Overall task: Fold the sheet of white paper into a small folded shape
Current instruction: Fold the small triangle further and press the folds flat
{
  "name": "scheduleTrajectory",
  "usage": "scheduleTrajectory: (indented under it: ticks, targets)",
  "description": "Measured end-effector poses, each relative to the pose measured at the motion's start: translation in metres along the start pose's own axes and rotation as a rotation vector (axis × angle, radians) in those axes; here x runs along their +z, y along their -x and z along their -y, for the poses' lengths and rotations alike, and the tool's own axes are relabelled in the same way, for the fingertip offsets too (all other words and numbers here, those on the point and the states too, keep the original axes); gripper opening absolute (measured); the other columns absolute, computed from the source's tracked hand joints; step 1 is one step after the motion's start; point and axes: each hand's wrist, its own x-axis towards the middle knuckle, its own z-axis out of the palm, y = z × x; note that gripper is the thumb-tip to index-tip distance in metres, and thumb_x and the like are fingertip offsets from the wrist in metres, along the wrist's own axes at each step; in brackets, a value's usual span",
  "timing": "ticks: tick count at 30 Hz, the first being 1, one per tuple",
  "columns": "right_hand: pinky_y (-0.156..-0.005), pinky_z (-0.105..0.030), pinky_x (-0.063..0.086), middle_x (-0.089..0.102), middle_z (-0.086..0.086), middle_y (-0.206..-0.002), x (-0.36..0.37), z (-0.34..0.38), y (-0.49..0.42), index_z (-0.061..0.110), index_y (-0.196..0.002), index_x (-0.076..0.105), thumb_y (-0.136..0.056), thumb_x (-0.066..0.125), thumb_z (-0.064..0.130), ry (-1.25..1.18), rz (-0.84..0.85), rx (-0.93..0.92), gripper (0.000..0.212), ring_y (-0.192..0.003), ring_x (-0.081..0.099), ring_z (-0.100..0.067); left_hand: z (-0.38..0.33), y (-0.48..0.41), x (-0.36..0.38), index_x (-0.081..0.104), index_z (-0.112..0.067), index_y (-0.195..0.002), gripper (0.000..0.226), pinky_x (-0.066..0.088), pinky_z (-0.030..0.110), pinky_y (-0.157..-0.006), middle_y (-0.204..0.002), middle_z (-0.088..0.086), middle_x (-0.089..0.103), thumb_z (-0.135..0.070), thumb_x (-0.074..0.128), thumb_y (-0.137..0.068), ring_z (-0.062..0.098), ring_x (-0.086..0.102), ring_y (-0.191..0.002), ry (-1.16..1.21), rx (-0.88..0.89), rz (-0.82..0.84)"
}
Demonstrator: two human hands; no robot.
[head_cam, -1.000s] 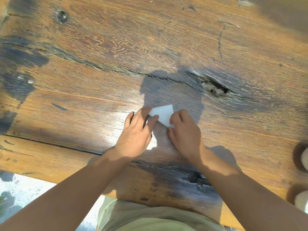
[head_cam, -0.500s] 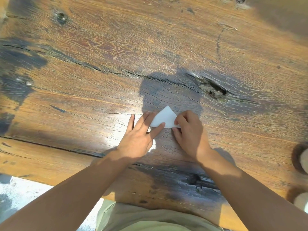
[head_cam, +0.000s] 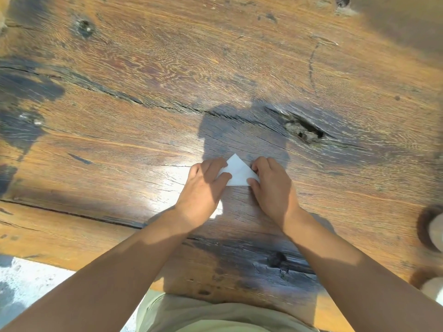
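The white paper (head_cam: 238, 172) lies flat on the wooden table (head_cam: 167, 68) as a small triangle, its tip pointing away from me. My left hand (head_cam: 205, 188) rests on its left corner, fingers laid over the edge. My right hand (head_cam: 271, 185) presses its right corner, thumb along the bottom edge and fingers curled on top. Both side corners are hidden under my fingers.
A deep knot hole (head_cam: 303, 131) sits beyond the paper to the right. A long crack (head_cam: 119, 94) runs across the boards. Two pale round objects (head_cam: 435, 232) show at the right edge. The table's near edge is by my lap.
The paper went from a slanted four-sided shape to a flat triangle with its tip pointing away. Both hands shifted slightly and now press its two side corners.
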Motion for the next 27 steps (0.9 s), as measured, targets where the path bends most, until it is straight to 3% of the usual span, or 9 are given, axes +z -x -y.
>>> scheduleTrajectory:
  ticks: [4, 9, 18, 23, 27]
  targets:
    - [-0.074, -0.037, 0.047, 0.058, -0.007, -0.107, -0.003, 0.005, -0.005, 0.013, -0.108, 0.052, -0.091, 0.063, 0.021, 0.046, 0.022, 0.040, 0.022, -0.097, 0.055, -0.028, -0.008, -0.007, -0.005, 0.059, -0.004, -0.097, 0.018, 0.044, 0.043, -0.076, -0.105, 0.014, 0.056, 0.006, 0.062, -0.082, 0.035, 0.054, -0.091, 0.073, -0.128, 0.027]
    - [-0.069, -0.036, 0.044, 0.058, -0.008, -0.106, -0.001, 0.008, -0.006, 0.013, -0.105, 0.050, -0.091, 0.063, 0.022, 0.081, 0.019, 0.069, 0.021, -0.095, 0.056, -0.030, -0.015, -0.020, -0.009, 0.052, -0.010, -0.116, 0.029, 0.041, 0.043, -0.086, -0.116, 0.010, 0.052, -0.017, 0.063, -0.090, 0.030, 0.049, -0.103, 0.136, -0.409, 0.030]
    - [-0.068, -0.036, 0.046, 0.057, -0.005, -0.100, 0.003, 0.006, -0.009, 0.016, -0.099, 0.053, -0.087, 0.068, 0.020, 0.008, 0.008, 0.116, 0.020, -0.090, 0.055, -0.026, -0.014, -0.040, -0.013, 0.056, -0.017, -0.099, 0.019, 0.043, 0.045, -0.089, -0.106, 0.004, 0.055, -0.024, 0.068, -0.086, 0.026, 0.052, -0.101, 0.226, -0.605, 0.110]
    - [-0.070, -0.038, 0.048, 0.057, -0.004, -0.102, 0.001, 0.003, -0.007, 0.016, -0.101, 0.051, -0.087, 0.067, 0.020, -0.012, 0.003, 0.104, 0.022, -0.091, 0.055, -0.025, -0.012, -0.041, -0.011, 0.054, -0.017, -0.083, 0.014, 0.049, 0.042, -0.075, -0.091, 0.003, 0.058, -0.014, 0.068, -0.082, 0.025, 0.056, -0.086, 0.394, -0.618, 0.078]
    - [-0.071, -0.040, 0.049, 0.057, -0.005, -0.103, -0.002, 0.003, -0.007, 0.015, -0.103, 0.049, -0.088, 0.067, 0.022, -0.005, 0.019, 0.083, 0.024, -0.092, 0.055, -0.026, -0.008, -0.037, -0.010, 0.058, -0.016, -0.087, 0.009, 0.049, 0.037, -0.063, -0.080, 0.004, 0.063, -0.012, 0.065, -0.083, 0.023, 0.060, -0.074, 0.550, -0.638, 0.106]
